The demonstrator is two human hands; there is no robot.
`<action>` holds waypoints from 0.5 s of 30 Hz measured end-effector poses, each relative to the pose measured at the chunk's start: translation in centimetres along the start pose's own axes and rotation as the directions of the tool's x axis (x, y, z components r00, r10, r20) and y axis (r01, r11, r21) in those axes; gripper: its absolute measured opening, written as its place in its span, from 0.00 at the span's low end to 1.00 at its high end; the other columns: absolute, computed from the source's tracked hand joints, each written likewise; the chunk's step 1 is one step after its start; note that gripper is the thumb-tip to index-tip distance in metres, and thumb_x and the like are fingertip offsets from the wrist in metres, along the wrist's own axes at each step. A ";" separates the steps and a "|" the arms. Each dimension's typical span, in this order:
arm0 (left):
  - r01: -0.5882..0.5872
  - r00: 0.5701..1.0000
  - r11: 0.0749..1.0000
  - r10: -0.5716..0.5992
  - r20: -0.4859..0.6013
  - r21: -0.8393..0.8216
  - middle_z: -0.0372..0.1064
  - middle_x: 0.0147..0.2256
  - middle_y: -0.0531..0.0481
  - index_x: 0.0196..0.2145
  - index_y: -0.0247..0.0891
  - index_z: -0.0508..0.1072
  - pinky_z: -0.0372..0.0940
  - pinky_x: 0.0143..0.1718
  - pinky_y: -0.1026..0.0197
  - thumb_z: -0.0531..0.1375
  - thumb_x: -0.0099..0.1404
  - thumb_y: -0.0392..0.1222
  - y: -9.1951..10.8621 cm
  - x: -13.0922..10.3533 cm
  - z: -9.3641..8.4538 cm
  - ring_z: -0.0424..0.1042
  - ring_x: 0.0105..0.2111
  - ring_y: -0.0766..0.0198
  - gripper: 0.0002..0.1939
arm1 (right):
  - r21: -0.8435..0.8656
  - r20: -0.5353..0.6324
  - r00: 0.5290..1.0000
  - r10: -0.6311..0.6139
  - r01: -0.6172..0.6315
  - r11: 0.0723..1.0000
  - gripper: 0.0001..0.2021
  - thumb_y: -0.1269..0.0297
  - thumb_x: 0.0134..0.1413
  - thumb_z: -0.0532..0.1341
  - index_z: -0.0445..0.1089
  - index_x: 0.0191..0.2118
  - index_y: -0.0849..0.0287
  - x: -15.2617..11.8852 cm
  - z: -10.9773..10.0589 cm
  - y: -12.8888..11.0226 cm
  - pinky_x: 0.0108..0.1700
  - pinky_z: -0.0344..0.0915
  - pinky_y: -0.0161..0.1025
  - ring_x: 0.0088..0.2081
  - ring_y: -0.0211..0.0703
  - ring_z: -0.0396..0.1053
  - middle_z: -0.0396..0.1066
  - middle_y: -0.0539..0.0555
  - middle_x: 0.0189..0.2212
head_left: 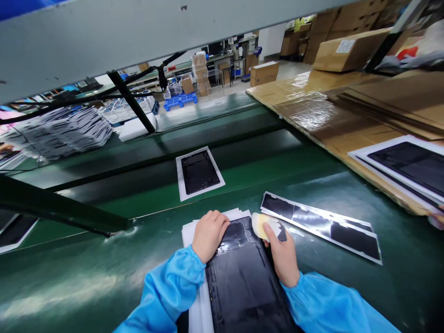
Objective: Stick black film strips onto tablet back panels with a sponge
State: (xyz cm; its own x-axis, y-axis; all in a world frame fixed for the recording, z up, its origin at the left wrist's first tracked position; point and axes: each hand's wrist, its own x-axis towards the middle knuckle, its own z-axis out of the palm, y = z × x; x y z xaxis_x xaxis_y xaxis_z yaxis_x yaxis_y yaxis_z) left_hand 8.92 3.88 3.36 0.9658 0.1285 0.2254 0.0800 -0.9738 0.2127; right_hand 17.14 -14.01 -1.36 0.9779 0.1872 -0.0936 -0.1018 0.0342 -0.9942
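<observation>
A black tablet-like panel [243,282] lies on white sheets [201,305] at the bottom centre. My left hand [210,235] rests over the panel's upper left edge, fingers together and curled; whether they pinch anything is hidden. In my right hand [283,254] is a pale yellow and white pad [262,227] with a dark grey patch, held by the panel's upper right corner. Strips with black film [319,224] lie on the green surface to the right of that hand.
Beyond my hands, another black panel on a white sheet [200,172] lies on the green conveyor [152,173]. Cardboard [294,108] with more panels [412,162] is at right. Green posts [62,203] stand left, and a grey beam [138,37] crosses above. A person's fingers show at the right edge.
</observation>
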 end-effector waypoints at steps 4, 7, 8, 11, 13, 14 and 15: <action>0.048 0.998 0.986 -0.041 0.049 -0.159 0.69 0.33 0.52 0.35 0.38 0.68 0.63 0.35 0.61 0.50 0.73 0.38 -0.6 0.2 -1.1 0.69 0.33 0.62 0.09 | 0.052 -0.059 0.997 0.046 -0.043 0.998 0.23 0.43 0.47 0.66 0.70 0.33 0.62 0.1 -0.2 0.0 0.22 0.64 0.36 0.22 0.42 0.64 0.70 0.53 0.26; 0.146 0.987 0.947 -0.121 0.104 -0.287 0.70 0.34 0.54 0.37 0.40 0.67 0.63 0.35 0.63 0.50 0.72 0.38 -1.8 0.2 -2.7 0.70 0.33 0.64 0.08 | 0.102 -0.099 0.993 0.065 -0.055 0.993 0.23 0.42 0.46 0.67 0.68 0.28 0.61 0.4 -0.3 -0.2 0.21 0.61 0.35 0.20 0.40 0.61 0.66 0.50 0.21; 0.166 0.983 0.940 -0.135 0.122 -0.298 0.70 0.34 0.55 0.37 0.40 0.67 0.63 0.35 0.63 0.50 0.72 0.38 -2.2 0.2 -3.1 0.71 0.34 0.64 0.08 | 0.115 -0.095 0.993 0.069 -0.058 0.992 0.23 0.42 0.45 0.68 0.67 0.27 0.60 0.4 -0.2 -0.3 0.20 0.61 0.35 0.19 0.40 0.60 0.65 0.50 0.20; 0.186 0.974 0.946 -0.143 0.173 -0.265 0.71 0.34 0.54 0.36 0.40 0.67 0.63 0.35 0.63 0.50 0.71 0.39 -3.4 0.0 -3.2 0.71 0.34 0.63 0.08 | 0.126 -0.067 0.994 0.081 -0.072 0.989 0.24 0.41 0.44 0.68 0.68 0.27 0.60 0.3 -0.1 -0.5 0.19 0.61 0.35 0.19 0.40 0.60 0.67 0.51 0.21; 0.170 0.973 0.961 -0.129 0.190 -0.220 0.71 0.33 0.53 0.36 0.40 0.68 0.63 0.35 0.63 0.50 0.71 0.39 -3.7 0.0 -2.7 0.71 0.34 0.62 0.08 | 0.110 -0.044 0.996 0.082 -0.077 0.991 0.25 0.39 0.43 0.68 0.68 0.27 0.60 0.2 0.0 -0.5 0.19 0.62 0.36 0.20 0.42 0.62 0.68 0.52 0.22; 0.144 0.977 0.969 -0.108 0.183 -0.198 0.71 0.34 0.52 0.36 0.39 0.68 0.64 0.36 0.62 0.50 0.71 0.39 -3.8 0.0 -2.3 0.70 0.35 0.62 0.08 | 0.098 -0.031 0.996 0.080 -0.077 0.992 0.25 0.39 0.43 0.68 0.68 0.26 0.60 0.2 -0.1 -0.5 0.20 0.63 0.37 0.20 0.43 0.63 0.68 0.52 0.22; 0.110 0.983 0.977 -0.079 0.166 -0.182 0.71 0.36 0.50 0.35 0.39 0.68 0.64 0.38 0.60 0.50 0.71 0.39 -3.9 -0.1 -2.0 0.70 0.37 0.61 0.09 | 0.081 -0.015 0.997 0.074 -0.073 0.994 0.25 0.39 0.43 0.67 0.68 0.26 0.60 0.2 -0.1 -0.4 0.21 0.64 0.37 0.21 0.44 0.63 0.68 0.52 0.21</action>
State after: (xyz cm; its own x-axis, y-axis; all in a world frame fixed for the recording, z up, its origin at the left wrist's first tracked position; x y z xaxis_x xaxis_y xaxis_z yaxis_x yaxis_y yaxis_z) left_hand 8.07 8.00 4.41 0.9839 0.1725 0.0464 0.1393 -0.9034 0.4055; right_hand 17.36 -14.12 -0.95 0.9703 0.1741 -0.1678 -0.1869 0.0996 -0.9773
